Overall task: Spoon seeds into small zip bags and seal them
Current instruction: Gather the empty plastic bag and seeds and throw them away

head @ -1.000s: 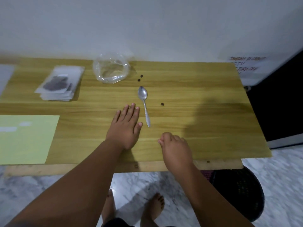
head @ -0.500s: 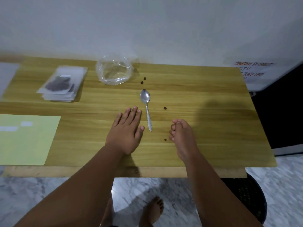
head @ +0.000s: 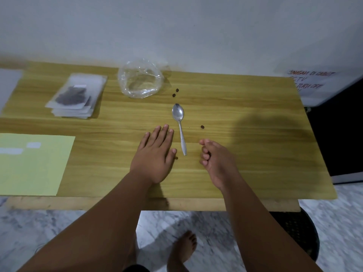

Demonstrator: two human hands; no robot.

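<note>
**Head view.** Surface: smooth, rectangular, pale wood-grain laminate. Spoon: polished metal, lying flat, with its oval bowl facing up and away from me and its slim handle pointing toward me. Zip bags: frosted, flat rectangles in a loose stack at far left; the top 1 shows a dark patch of contents. Clear plastic bag: glossy and crumpled, lying in a rough ring shape at far centre. Loose seeds: small, dark ovals. 2 lie just beyond the spoon bowl, 1 lies right of the handle, and 1 lies beside my left thumb. Paper sheet: matte, pale yellow-green, at the near left.

My left hand is released. It lies palm down on the surface with the fingers straight, just left of the spoon handle and apart from it. My right hand is just right of the handle's end, with its fingers curled inward and the thumb meeting the fingertips. I cannot tell whether it pinches anything. The spoon lies between my 2 hands and touches neither.
</note>
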